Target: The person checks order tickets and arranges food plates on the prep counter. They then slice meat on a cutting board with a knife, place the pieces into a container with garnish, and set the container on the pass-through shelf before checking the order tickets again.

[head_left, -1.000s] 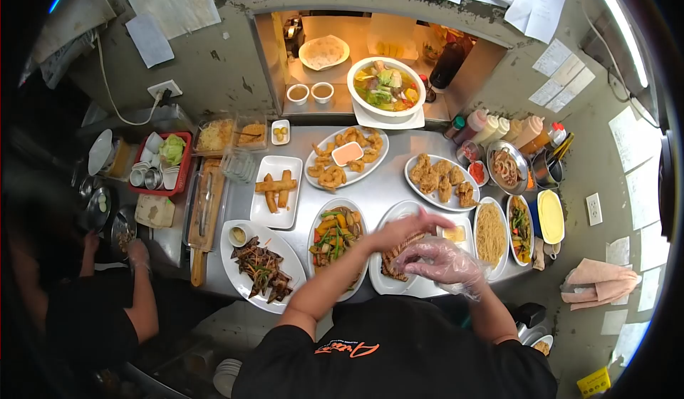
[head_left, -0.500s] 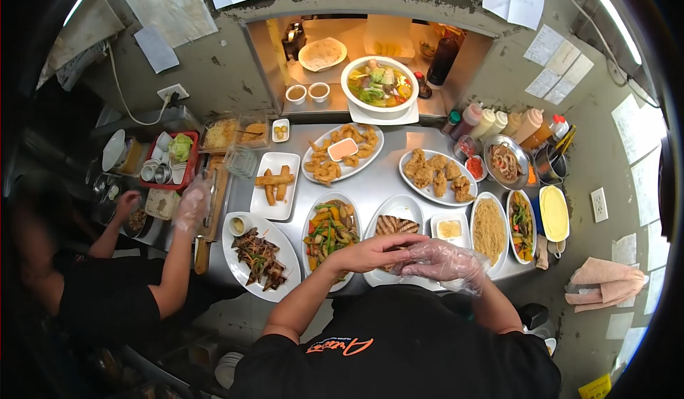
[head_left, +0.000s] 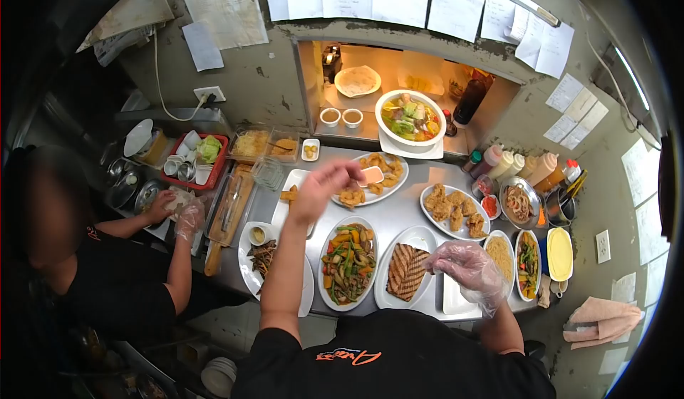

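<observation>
Grilled meat: two slabs side by side (head_left: pixel 407 272) at the lower centre, on an oval plate (head_left: pixel 382 281), in plain view now that the hands have parted.
Left hand: bare and blurred (head_left: pixel 322 191), it has swung up and away from the gloved hand towards the centre; the fingers are loosely open, with nothing seen in them. It appears over the near edge of the shrimp plate (head_left: pixel 403 185); contact cannot be told.
Right hand: gloved (head_left: pixel 467 271), right beside the meat, fingers bent and close together; whether they meet or hold anything cannot be told.
Square dish: white (head_left: pixel 456 304), partly under the right hand in view; its contents are hidden.
Vegetable plate: just left of the meat, filled with mixed vegetables (head_left: pixel 348 265).
Shrimp plate: fried pieces around a cup of orange sauce (head_left: pixel 370 177).
Lower left plates: one has fried rolls (head_left: pixel 289 194), the other dark strips (head_left: pixel 261 258) and a small dip dish (head_left: pixel 259 235); the left arm covers part of both.
Right plates: fried chunks (head_left: pixel 456 212), thin noodles (head_left: pixel 500 255) and more vegetables (head_left: pixel 527 265).
Hatch: at the upper centre, a bowl of soup (head_left: pixel 410 118), with two sauce cups (head_left: pixel 340 118) to its left.
Basket: red (head_left: pixel 222 172), at the left, with white cups and lettuce (head_left: pixel 209 149).
Co-worker: at the far left, one bare hand (head_left: pixel 160 206) and one gloved hand (head_left: pixel 189 219) at a pale block (head_left: pixel 179 203).
</observation>
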### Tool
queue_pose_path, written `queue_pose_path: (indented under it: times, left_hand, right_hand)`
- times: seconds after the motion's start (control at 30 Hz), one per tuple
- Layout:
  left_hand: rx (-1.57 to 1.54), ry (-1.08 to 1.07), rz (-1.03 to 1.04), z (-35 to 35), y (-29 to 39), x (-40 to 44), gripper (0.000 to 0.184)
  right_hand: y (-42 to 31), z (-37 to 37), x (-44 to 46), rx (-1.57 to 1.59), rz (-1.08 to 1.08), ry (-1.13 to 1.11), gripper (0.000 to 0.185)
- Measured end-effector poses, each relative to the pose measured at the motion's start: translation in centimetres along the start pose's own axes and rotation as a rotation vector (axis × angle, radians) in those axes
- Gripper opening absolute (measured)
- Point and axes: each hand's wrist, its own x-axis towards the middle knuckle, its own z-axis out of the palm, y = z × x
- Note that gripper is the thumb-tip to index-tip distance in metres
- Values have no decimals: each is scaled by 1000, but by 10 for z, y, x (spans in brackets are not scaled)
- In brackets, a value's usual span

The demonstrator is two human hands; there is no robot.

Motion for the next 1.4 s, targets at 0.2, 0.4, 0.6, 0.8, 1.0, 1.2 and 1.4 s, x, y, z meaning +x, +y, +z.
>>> queue_pose_path:
  times: [0.2, 0.4, 0.6, 0.8, 1.0, 1.2, 1.4]
  left_hand:
    - [-255, 222, 354, -80, 52, 119, 42]
    - [-167, 48, 435, -17, 39, 118, 50]
    - [186, -223, 331, 151, -88, 28, 51]
    - [335, -321, 325, 202, -138, -25, 53]
    - [151, -173, -249, 168, -116, -159, 57]
    - [708, 198, -719, 150, -223, -364, 49]
    - [560, 592, -1404, 206, -381, -627, 23]
  right_hand:
    - [1, 12, -6, -25, 7, -6, 14]
    - [-4, 37, -19, -63, 5, 111, 8]
    - [48, 32, -10, 191, 82, -67, 12]
    - [42, 35, -9, 130, 90, -201, 11]
    - [51, 21, -24, 89, 91, -380, 10]
    - [81, 32, -43, 247, 230, -378, 7]
    - [85, 46, -44, 47, 0, -652, 28]
